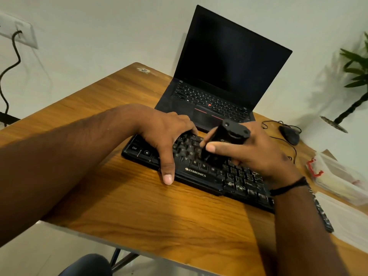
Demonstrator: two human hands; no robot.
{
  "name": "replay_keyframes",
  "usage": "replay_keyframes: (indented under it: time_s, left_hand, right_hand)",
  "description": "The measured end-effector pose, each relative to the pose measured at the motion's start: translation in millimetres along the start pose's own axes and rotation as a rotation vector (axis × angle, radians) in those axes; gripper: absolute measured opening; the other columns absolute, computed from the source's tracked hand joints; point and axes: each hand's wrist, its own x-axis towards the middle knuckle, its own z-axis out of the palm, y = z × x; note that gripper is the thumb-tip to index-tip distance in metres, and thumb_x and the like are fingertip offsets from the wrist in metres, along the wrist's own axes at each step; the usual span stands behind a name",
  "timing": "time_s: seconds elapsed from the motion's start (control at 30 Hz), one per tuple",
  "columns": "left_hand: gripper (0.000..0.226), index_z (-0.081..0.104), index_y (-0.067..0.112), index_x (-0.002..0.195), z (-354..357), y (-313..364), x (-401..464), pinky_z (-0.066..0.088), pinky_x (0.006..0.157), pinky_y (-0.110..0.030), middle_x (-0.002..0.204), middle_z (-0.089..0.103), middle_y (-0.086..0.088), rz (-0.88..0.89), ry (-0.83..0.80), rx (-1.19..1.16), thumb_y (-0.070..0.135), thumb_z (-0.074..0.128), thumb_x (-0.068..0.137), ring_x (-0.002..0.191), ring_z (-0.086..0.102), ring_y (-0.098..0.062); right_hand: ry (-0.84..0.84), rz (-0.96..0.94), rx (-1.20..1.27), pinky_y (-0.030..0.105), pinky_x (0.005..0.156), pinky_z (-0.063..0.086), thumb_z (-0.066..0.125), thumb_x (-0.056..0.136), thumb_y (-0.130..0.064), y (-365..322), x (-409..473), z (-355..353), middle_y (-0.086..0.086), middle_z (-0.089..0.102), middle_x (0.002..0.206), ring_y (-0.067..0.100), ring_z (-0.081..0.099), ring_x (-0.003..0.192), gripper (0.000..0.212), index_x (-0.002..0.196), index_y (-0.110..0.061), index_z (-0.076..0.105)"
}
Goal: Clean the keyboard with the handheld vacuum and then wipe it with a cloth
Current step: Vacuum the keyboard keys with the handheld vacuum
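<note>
Left hand (163, 136) spread wide over the near-left of the black plastic Zebronics keyboard (199, 172), fingers apart across the keys and thumb hooked over the front edge, most likely pinning it so it won't skate on the orange-brown wooden desk (119, 196). Moving right: the right hand (256, 150) is wrapped round the stubby black handheld vacuum (225, 140), thumb clamped across its body, nozzle tipped down onto the middle keys. Suction pass underway, I'd say. No cloth in sight.
</note>
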Motion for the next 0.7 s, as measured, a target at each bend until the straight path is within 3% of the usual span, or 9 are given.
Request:
replay_keyframes:
  time_s: [0.07,0.13,0.23,0.33,0.43,0.53,0.63,0.7]
  left_hand:
    - [0.117,0.034,0.048,0.131,-0.2,-1.8,1.7,0.039,0.109,-0.039,0.131,0.034,0.023,0.015,-0.012,-0.007,0.066,0.092,0.030,0.127,0.031,-0.008]
    - [0.111,0.034,0.053,0.123,0.1,-3.7,2.3,0.038,0.109,-0.039,0.130,0.033,0.023,0.028,-0.022,-0.003,0.067,0.093,0.030,0.128,0.030,-0.009]
    - [0.131,0.030,0.045,0.141,0.1,-3.7,1.8,0.038,0.112,-0.041,0.131,0.033,0.025,0.018,-0.017,0.000,0.067,0.093,0.027,0.127,0.030,-0.007]
    - [0.118,0.033,0.053,0.126,-0.7,-1.3,1.1,0.039,0.111,-0.042,0.126,0.033,0.026,0.008,-0.024,-0.002,0.070,0.092,0.024,0.125,0.030,-0.007]
    - [0.113,0.029,0.051,0.121,-1.6,-1.0,2.0,0.039,0.110,-0.043,0.123,0.032,0.026,0.002,-0.030,0.013,0.071,0.088,0.026,0.123,0.030,-0.007]
    - [0.125,0.025,0.049,0.129,-1.0,-2.7,2.3,0.039,0.109,-0.040,0.121,0.031,0.032,0.009,-0.030,0.018,0.074,0.087,0.023,0.123,0.029,-0.006]
    - [0.119,0.029,0.051,0.123,-1.1,-1.7,0.9,0.039,0.107,-0.039,0.121,0.031,0.031,0.004,-0.037,0.008,0.072,0.090,0.023,0.122,0.029,-0.007]
    - [0.117,0.035,0.047,0.126,-0.8,-1.6,1.0,0.040,0.107,-0.039,0.125,0.034,0.024,-0.019,-0.026,0.014,0.069,0.089,0.025,0.123,0.031,-0.009]
  right_hand:
    - [-0.063,-0.048,0.018,0.028,0.060,0.055,0.075,0.082,-0.019,-0.6,2.0,9.0,0.014,0.075,0.094,0.024,0.071,0.077,0.024,0.100,-0.003,0.073]
    - [0.000,-0.071,-0.004,0.038,0.067,0.060,0.076,0.083,-0.019,-0.3,8.0,17.6,0.014,0.074,0.092,0.027,0.072,0.081,0.023,0.100,-0.003,0.073]
    - [0.116,-0.039,-0.071,0.019,0.048,0.046,0.075,0.086,-0.022,3.3,7.3,7.6,0.012,0.073,0.081,0.007,0.064,0.058,0.020,0.096,-0.005,0.073]
    - [-0.021,-0.065,-0.009,0.014,0.049,0.043,0.073,0.084,-0.016,-0.7,1.3,6.9,0.017,0.073,0.085,0.005,0.062,0.057,0.020,0.097,0.000,0.073]
    - [0.043,-0.112,-0.057,0.030,0.063,0.057,0.075,0.085,-0.019,0.7,9.7,20.4,0.016,0.073,0.087,0.023,0.071,0.075,0.022,0.095,0.001,0.072]
    - [0.245,-0.083,-0.205,0.043,0.055,0.054,0.076,0.084,-0.039,11.5,14.3,13.7,0.015,0.071,0.080,0.028,0.068,0.069,0.037,0.090,-0.003,0.070]
    - [0.190,-0.120,0.004,0.022,0.043,0.042,0.075,0.087,-0.023,5.1,7.6,16.4,0.016,0.071,0.077,0.011,0.059,0.049,0.025,0.092,0.001,0.071]
    - [0.126,-0.113,0.035,0.019,0.040,0.038,0.075,0.087,-0.020,-4.3,9.6,32.7,0.009,0.070,0.070,0.009,0.054,0.043,0.018,0.089,-0.003,0.072]
